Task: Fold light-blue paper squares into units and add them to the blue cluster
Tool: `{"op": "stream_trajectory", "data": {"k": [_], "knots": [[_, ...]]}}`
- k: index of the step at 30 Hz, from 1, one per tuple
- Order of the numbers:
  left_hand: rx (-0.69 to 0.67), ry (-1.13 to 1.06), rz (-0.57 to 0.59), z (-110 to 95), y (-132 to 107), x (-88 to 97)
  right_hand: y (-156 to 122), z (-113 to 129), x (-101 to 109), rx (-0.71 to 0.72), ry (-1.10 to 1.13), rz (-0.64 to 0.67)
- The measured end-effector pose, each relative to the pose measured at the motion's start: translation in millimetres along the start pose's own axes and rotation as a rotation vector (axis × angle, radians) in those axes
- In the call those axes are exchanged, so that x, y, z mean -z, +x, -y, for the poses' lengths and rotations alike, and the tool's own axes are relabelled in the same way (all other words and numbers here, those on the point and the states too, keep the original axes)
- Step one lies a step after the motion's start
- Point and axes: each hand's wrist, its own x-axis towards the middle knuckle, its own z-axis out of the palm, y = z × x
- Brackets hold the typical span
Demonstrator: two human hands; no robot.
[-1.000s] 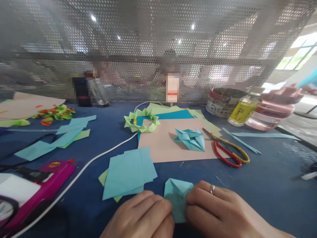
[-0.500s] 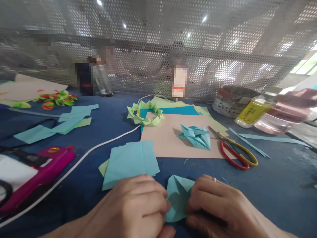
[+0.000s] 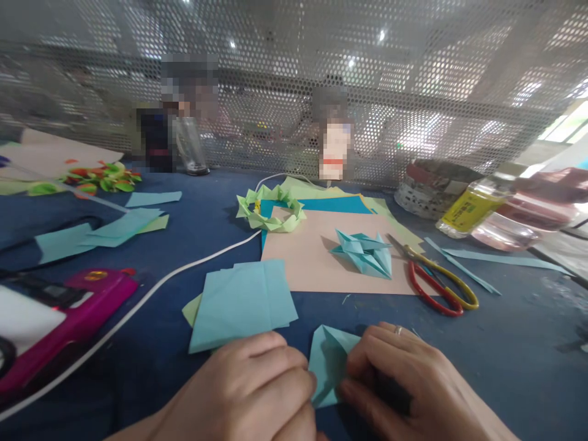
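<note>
A partly folded sheet of light blue paper (image 3: 327, 364) lies on the dark blue table between my two hands. My left hand (image 3: 257, 389) is closed at its left edge, the fingertips hidden behind the knuckles. On the right side, my right hand (image 3: 395, 380), with a ring on one finger, pinches the paper between thumb and bent fingers. Just beyond my left hand rests a stack of light blue paper squares (image 3: 245, 303). Farther off, a folded blue paper star shape (image 3: 362, 252) sits on a pale pink sheet (image 3: 303, 263).
Red-and-yellow-handled scissors (image 3: 441, 278) lie at the right. A green folded paper ring (image 3: 270, 209) stands at the back. A white cable (image 3: 184, 269) crosses the left, near a magenta device (image 3: 92, 306). Bottles, including one with a yellow label (image 3: 471, 211), stand before a perforated screen (image 3: 257, 92).
My right thumb and fingers have shifted slightly on the folded paper, opening a dark gap in the palm. At far left, the loose blue strips have moved, and a stick now reaches over them.
</note>
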Motion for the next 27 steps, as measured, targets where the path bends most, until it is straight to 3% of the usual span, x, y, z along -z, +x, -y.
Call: {"op": "stream_trajectory", "data": {"k": [16,23,27], "knots": [[-0.027,0.052,0.061,2.1,-2.3,-5.8,-0.6,2.0,-2.7,0.025,-0.026,-0.019],[0.023,0.058,0.096,1.1,-2.4,-6.7,0.6,-1.9,-6.3,-0.023,-0.009,-0.077],[0.084,0.022,0.050,0.8,-3.9,-9.3,-0.4,-3.2,-9.7,-0.040,0.017,-0.073]]}}
